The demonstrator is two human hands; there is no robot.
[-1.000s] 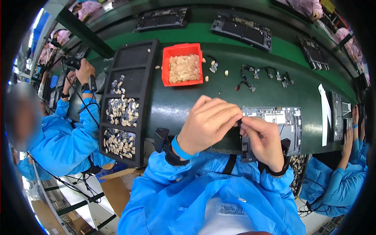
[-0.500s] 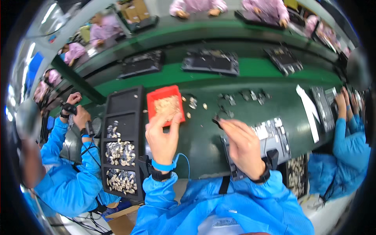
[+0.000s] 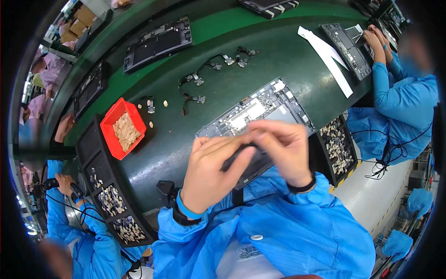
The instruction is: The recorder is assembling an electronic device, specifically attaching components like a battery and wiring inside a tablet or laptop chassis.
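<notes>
My left hand (image 3: pixel 214 163) and my right hand (image 3: pixel 287 151) meet at the fingertips above an opened laptop chassis (image 3: pixel 302 116). Both are closed in a pinch; whatever lies between the fingertips is hidden and smeared by motion. The chassis, with bare circuit boards and silver patches, lies right in front of me, its near part covered by my hands. Beyond it on the bench are several small connector boards on black cables (image 3: pixel 198 80). To the left stands a red bin (image 3: pixel 110 122) of small beige pieces (image 3: pixel 125 132), with a loose connector piece (image 3: pixel 151 105) beside it.
A black divided tray (image 3: pixel 103 173) with small parts stands at the left, another parts tray (image 3: pixel 337 144) at the right. White strips (image 3: pixel 325 58) lie near another laptop chassis (image 3: pixel 346 51). More chassis (image 3: pixel 158 44) line the far green strip. Co-workers in blue sit on both sides.
My left hand has left the red bin and come right to join my right hand, which held a small dark piece earlier. The view has turned to the right.
</notes>
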